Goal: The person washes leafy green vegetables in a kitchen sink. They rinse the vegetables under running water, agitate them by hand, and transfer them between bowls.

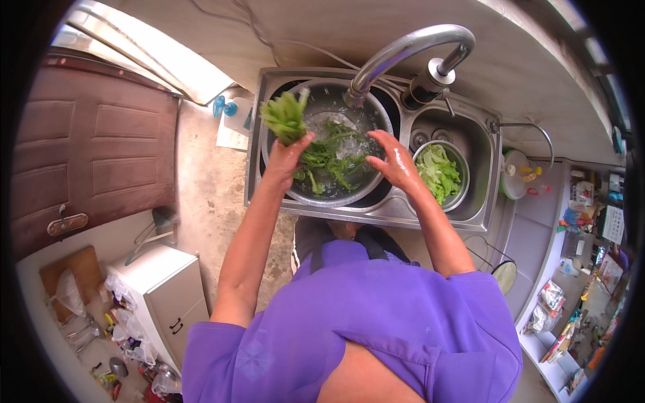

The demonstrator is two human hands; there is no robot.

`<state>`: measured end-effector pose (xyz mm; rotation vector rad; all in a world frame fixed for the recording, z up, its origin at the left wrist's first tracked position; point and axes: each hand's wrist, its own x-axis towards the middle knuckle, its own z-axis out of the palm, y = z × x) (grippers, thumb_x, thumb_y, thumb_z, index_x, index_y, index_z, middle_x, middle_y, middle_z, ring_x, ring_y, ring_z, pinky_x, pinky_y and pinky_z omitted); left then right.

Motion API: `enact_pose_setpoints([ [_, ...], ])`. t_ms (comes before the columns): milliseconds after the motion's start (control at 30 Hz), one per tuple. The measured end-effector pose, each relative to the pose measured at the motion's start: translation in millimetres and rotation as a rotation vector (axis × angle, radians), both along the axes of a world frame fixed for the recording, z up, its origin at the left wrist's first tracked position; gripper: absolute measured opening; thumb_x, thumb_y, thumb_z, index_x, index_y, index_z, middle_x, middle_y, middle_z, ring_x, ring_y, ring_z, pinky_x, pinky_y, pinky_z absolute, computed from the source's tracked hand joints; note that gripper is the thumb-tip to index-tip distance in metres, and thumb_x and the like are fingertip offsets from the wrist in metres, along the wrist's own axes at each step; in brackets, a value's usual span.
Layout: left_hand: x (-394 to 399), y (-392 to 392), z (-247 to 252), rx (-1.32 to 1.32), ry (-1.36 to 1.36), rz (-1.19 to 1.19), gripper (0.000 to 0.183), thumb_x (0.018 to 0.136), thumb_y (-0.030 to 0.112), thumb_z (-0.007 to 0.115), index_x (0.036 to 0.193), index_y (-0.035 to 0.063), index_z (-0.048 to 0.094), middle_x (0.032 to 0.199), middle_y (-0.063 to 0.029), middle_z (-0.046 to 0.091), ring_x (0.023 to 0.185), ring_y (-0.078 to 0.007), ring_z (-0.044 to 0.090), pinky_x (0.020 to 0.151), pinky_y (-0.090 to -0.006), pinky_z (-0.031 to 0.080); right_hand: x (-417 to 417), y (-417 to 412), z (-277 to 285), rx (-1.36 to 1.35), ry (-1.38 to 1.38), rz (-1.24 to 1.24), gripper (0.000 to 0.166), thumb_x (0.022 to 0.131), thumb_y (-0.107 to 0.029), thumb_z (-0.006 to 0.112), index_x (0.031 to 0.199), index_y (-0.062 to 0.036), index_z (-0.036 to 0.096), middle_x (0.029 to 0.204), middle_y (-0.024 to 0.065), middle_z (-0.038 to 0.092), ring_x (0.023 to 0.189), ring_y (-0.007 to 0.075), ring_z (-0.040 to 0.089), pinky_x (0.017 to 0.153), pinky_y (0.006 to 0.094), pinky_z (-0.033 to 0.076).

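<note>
My left hand (289, 153) is closed around the stems of a bunch of leafy greens (283, 117), held up over the left side of a large metal basin (322, 201). The basin sits in the left bowl of a steel double sink. Water and loose leafy greens (335, 156) lie in it. Over the basin's right side is my right hand (392, 160), wet, fingers apart, holding nothing. In the right sink bowl stands a smaller metal bowl (466, 174) of pale green lettuce leaves (437, 171).
A curved chrome faucet (413, 38) arches over the basin, its spout close above the water. A thin curved tap (529, 128) is at the sink's right edge. A white bottle with a blue pump (239, 113) stands left of the sink. Shelves (534, 322) with packages are at right.
</note>
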<state>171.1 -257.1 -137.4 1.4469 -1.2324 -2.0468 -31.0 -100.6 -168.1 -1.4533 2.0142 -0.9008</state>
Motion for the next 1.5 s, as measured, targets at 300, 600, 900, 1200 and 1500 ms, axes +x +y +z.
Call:
enact_pose_setpoints([
  [300,14.5,10.5,121.6,0.014,0.337,0.061,0.026,0.085,0.022,0.062,0.106,0.0113,0.053,0.111,-0.0115,0.061,0.099,-0.021,0.058,0.083,-0.0452,0.048,15.8,-15.7,95.8,-0.171,-0.061,0.116,0.062,0.07,-0.023,0.073,0.124,-0.0076,0.047,0.122,0.0168,0.051,0.112,0.0336,0.049,0.094,0.04,0.04],
  [600,10.7,24.3,127.9,0.038,0.471,0.12,0.026,0.085,0.027,0.062,0.107,0.0136,0.056,0.107,-0.003,0.059,0.102,-0.0187,0.055,0.085,-0.0449,0.046,45.8,-48.2,140.8,-0.29,0.208,0.382,0.087,0.06,-0.013,0.078,0.135,-0.0096,0.033,0.134,0.0162,0.038,0.12,0.0358,0.041,0.097,0.0411,0.039],
  [900,15.6,25.8,114.8,0.071,0.638,0.018,0.045,0.086,0.033,0.061,0.124,0.0136,0.047,0.118,-0.0048,0.052,0.108,-0.0189,0.052,0.085,-0.0405,0.048,65.5,-75.6,134.7,-0.355,-0.183,0.377,0.071,0.065,-0.018,0.077,0.126,-0.0019,0.045,0.124,0.0166,0.05,0.117,0.0306,0.045,0.099,0.0375,0.036],
  [1200,23.0,15.0,118.8,0.005,0.554,-0.145,0.052,0.089,0.031,0.056,0.135,0.017,0.036,0.123,-0.0015,0.05,0.113,-0.0159,0.048,0.087,-0.0353,0.042,59.4,-100.5,132.6,-0.206,-0.364,0.348,0.047,0.071,-0.01,0.069,0.114,-0.0026,0.052,0.099,0.0095,0.061,0.093,0.0168,0.057,0.08,0.0316,0.046],
  [1500,70.9,2.1,84.1,0.053,0.346,0.0,0.053,0.086,0.029,0.059,0.134,0.0145,0.04,0.121,-0.0048,0.052,0.112,-0.0184,0.049,0.088,-0.0358,0.042,57.8,-100.6,157.9,-0.315,-0.259,0.23,0.032,0.072,-0.012,0.066,0.1,-0.0016,0.055,0.087,0.0126,0.063,0.08,0.0204,0.061,0.074,0.0326,0.046],
])
